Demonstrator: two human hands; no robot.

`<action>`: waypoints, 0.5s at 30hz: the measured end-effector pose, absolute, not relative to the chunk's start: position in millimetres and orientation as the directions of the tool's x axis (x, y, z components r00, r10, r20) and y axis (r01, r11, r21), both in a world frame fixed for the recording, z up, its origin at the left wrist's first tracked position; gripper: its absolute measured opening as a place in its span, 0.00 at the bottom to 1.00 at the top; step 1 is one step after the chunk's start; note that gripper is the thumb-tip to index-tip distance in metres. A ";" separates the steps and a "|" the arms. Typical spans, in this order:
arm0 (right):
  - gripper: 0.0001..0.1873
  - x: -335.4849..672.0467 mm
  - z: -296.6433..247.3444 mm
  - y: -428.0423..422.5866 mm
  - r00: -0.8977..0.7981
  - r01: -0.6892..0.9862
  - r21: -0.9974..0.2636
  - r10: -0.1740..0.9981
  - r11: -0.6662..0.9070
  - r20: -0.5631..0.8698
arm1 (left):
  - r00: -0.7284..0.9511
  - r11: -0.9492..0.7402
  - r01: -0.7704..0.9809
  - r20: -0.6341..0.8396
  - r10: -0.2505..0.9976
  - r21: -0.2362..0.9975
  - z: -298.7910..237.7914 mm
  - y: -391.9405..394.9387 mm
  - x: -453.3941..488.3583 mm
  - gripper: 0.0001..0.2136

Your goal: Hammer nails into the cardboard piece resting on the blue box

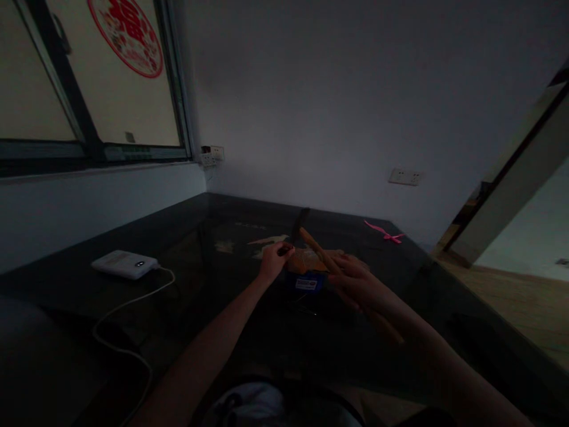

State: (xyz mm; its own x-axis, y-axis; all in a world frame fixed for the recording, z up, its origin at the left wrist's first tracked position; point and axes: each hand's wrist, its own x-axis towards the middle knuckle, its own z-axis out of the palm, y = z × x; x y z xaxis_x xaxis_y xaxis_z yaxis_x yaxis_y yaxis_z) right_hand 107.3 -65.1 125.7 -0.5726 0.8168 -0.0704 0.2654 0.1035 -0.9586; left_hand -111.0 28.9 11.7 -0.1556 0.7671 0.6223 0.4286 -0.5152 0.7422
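The scene is dim. My right hand is closed round the wooden handle of a hammer, whose dark head points up and away over the dark table. My left hand pinches a small dark thing, too small to name, at the edge of an orange-brown packet that lies on a small blue box. The hammer's handle crosses above that packet.
A white power bank with a white cable lies at the table's left. A pink ribbon lies at the far right. Pale scraps rest behind the packet. Window at left, wall sockets behind, wooden floor to the right.
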 end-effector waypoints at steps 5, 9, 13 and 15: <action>0.29 107.5 134.1 -67.2 -0.529 0.269 -0.956 0.847 0.117 -0.045 | -0.155 -0.513 0.429 0.620 0.769 0.744 12.7 28.9 -110.3 0.05; 0.32 111.6 135.7 -69.8 -0.497 0.276 -0.955 0.867 0.112 -0.042 | -0.160 -0.518 0.412 0.619 0.769 0.749 12.7 29.0 -109.9 0.05; 0.33 113.8 126.1 -67.2 -0.564 0.330 -0.939 0.819 0.101 -0.110 | -0.150 -0.497 0.445 0.610 0.778 0.745 12.7 28.7 -110.7 0.04; 0.32 114.1 125.8 -66.5 -0.568 0.322 -0.940 0.817 0.113 -0.096 | -0.146 -0.497 0.458 0.614 0.775 0.737 12.9 28.4 -110.7 0.04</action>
State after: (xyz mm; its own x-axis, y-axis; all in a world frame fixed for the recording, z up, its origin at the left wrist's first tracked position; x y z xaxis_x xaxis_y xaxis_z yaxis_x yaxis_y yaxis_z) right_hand 114.1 -66.5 125.8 -0.5685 0.8171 -0.0963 0.3216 0.1130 -0.9401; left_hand -110.7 28.4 12.9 -0.1465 0.7753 0.6143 0.4584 -0.4971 0.7367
